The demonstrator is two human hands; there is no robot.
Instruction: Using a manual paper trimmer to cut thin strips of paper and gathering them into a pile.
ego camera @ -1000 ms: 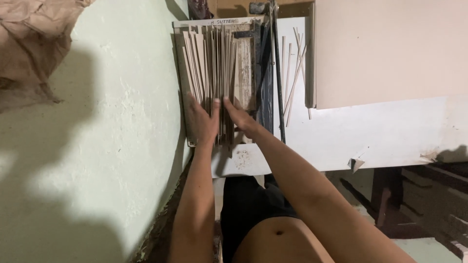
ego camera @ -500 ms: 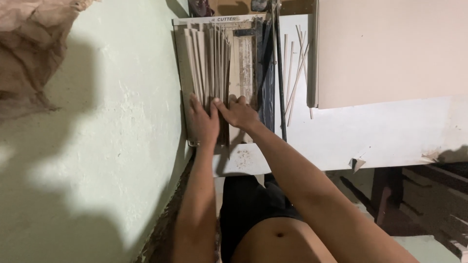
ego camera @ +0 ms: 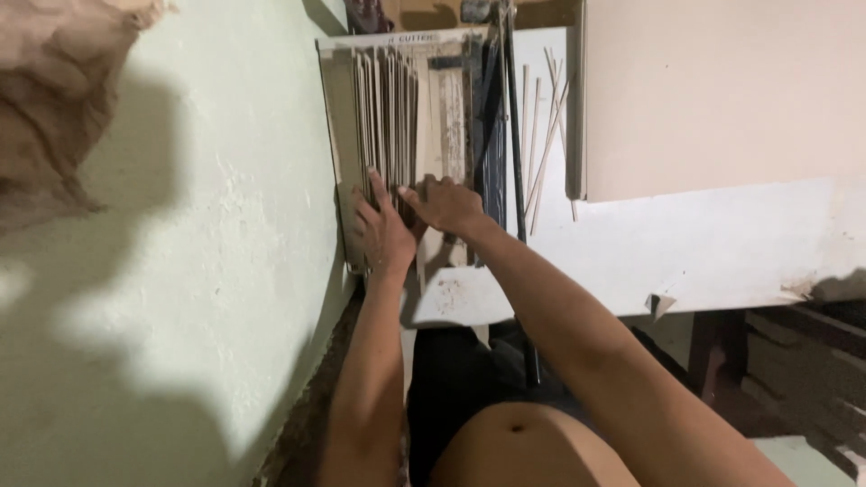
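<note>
Both hands' grip rests open-fingered, left hand point(ego camera: 383, 236) flat against the upright stack of thin boards point(ego camera: 383, 126), right hand point(ego camera: 448, 205) best pressing evenly beside it.

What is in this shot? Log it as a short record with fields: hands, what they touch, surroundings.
left hand: left hand lies flat on the stack of thin boards, fingers spread
right hand: right hand presses on the same stack, beside the left
stack: boards stand on edge, packed side by side against the pale green wall
beside stack: thin sticks on the white table
upper left: brown sacking
</note>
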